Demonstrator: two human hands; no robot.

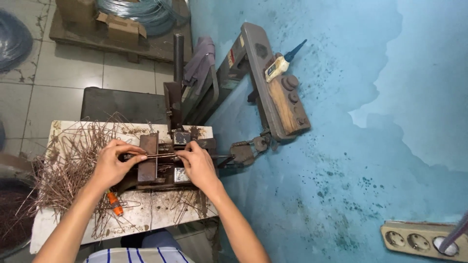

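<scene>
Pinched thin wire rod (pixel 161 155) at both ends, left hand (pixel 113 165) and right hand (pixel 199 164), lower-left of frame, across rusty bending jig (pixel 157 163), probably keeping it level; loose wire pile (pixel 68 165) alongside.

Blue stained wall (pixel 370 73), wire coils (pixel 146 12), cardboard box (pixel 122 28), power strip (pixel 419 239), grey floor tiles (pixel 53 73)

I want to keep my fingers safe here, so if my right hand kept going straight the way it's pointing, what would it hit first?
The right hand points up the bench, fingertips pinching the thin wire rod. Straight on, it would likely first meet the rusty metal jig block just beyond the fingertips, then the upright dark post. Depth is hard to judge from above.
</scene>
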